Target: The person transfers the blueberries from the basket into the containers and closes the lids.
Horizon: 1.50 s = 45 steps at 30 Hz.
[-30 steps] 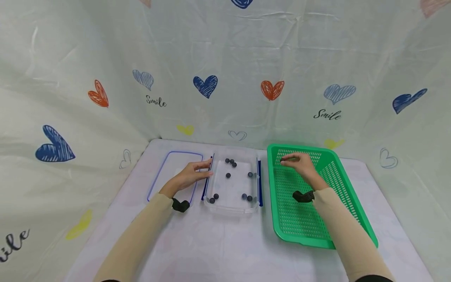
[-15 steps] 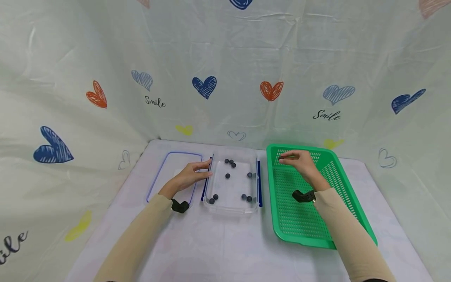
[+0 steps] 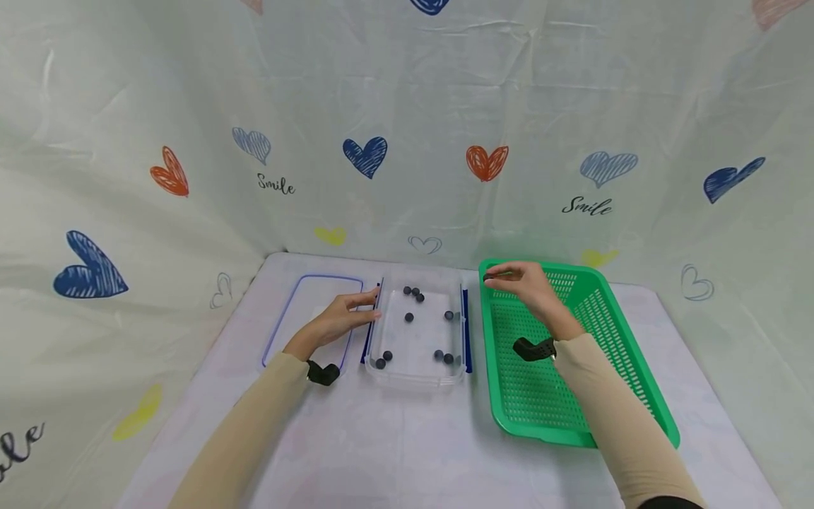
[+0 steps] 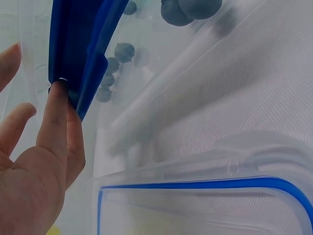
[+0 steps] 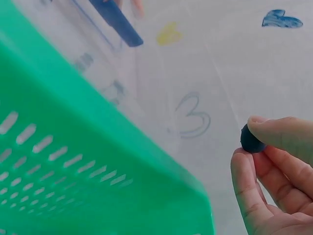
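My right hand [image 3: 531, 290] pinches a blueberry [image 5: 252, 139] between thumb and fingertips, over the far left corner of the green basket [image 3: 537, 396]. To its left stands a clear plastic container [image 3: 420, 336] with several blueberries [image 3: 409, 317] scattered over its floor. My left hand [image 3: 337, 322] touches the container's left side with fairly straight, spread fingers. In the left wrist view a fingertip meets the lower edge of the blue latch flap [image 4: 78, 44] there.
A clear lid [image 3: 331, 276] with a blue seal lies left of the container, partly under my left hand. Another blue latch [image 3: 468, 332] hangs at the container's right side, close to the basket. A heart-printed sheet [image 3: 407, 92] hangs behind the white-covered table [image 3: 381, 452].
My right hand has moved left and slightly away from me with the blueberry, from inside the basket's outline to its far left rim. My left hand stays at the container.
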{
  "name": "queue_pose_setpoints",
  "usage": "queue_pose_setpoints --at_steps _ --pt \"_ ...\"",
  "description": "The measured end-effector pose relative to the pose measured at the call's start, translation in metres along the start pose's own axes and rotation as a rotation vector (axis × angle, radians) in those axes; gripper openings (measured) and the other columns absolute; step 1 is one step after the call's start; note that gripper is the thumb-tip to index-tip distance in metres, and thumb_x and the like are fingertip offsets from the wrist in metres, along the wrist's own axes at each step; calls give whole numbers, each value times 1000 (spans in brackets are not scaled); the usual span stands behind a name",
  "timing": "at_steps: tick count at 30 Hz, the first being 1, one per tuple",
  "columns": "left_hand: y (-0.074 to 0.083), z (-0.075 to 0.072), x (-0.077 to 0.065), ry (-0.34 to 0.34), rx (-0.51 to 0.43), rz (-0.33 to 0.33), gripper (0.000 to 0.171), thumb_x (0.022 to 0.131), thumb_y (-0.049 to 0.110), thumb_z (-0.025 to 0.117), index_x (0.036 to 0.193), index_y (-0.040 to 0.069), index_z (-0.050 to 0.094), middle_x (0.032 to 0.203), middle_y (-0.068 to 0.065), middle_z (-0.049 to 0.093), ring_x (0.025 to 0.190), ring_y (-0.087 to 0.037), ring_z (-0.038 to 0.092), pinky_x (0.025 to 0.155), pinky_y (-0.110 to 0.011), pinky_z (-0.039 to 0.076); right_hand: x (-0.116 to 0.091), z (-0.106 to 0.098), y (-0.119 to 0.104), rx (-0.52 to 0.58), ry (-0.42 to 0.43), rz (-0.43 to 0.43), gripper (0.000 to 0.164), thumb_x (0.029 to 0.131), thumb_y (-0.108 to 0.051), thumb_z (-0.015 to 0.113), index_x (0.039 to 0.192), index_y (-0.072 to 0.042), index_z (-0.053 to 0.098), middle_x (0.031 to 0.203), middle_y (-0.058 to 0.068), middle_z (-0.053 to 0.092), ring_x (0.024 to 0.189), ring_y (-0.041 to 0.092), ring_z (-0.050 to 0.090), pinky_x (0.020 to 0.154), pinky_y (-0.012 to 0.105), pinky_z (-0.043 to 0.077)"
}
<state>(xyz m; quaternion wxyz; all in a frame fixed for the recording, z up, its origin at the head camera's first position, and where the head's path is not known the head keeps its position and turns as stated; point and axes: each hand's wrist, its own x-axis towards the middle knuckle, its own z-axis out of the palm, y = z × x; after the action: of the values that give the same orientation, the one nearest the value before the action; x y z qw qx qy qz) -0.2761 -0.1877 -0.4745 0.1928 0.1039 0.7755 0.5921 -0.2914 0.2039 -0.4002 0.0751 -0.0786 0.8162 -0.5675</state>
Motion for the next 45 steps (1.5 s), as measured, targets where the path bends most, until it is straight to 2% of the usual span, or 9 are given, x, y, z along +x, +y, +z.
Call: queue_pose_setpoints --at_steps 7,14,21,29,35,40,45 --pt "0 0 0 0 -2 3 73 94 24 72 156 14 35 155 -20 36 143 -34 32 112 -49 33 4 12 -8 -9 -24 -41 36 91 -15 76 121 4 68 123 21 65 108 27 64 104 52 43" --pt "-3 1 0 2 -18 -1 72 94 23 72 156 14 35 154 -20 36 143 -35 32 112 -49 34 8 23 -12 -2 -64 -58 38 91 -13 75 122 6 66 123 19 65 109 28 64 100 50 47" --pt "-5 0 1 3 -26 -4 72 94 23 72 156 15 35 153 -20 37 140 -33 38 111 -48 35 11 35 -16 0 -84 -62 34 91 -10 75 121 5 68 126 19 63 109 29 64 98 48 48" --pt "-3 0 0 18 -30 -26 71 94 23 72 156 18 36 147 -19 42 127 -28 48 110 -46 38 15 53 -17 0 -132 -58 31 90 -6 74 118 6 68 126 20 62 107 30 65 99 50 48" --pt "-2 2 0 25 -33 -27 70 95 23 72 155 19 36 139 -18 47 119 -24 51 106 -42 42 17 61 -17 -49 -139 -65 26 90 -7 75 114 4 70 123 18 62 105 29 65 94 48 51" --pt "-3 2 2 20 -35 -20 70 95 23 71 155 19 37 134 -16 49 113 -21 53 104 -39 43 15 64 -22 -66 -136 -63 24 90 -5 74 112 5 70 121 20 62 103 31 66 93 48 51" --pt "-4 0 3 23 -32 -15 70 94 24 72 155 19 38 131 -15 51 113 -22 52 101 -36 44 19 69 -18 -90 -121 -43 23 88 -5 76 109 4 72 115 19 65 99 29 67 92 48 52"
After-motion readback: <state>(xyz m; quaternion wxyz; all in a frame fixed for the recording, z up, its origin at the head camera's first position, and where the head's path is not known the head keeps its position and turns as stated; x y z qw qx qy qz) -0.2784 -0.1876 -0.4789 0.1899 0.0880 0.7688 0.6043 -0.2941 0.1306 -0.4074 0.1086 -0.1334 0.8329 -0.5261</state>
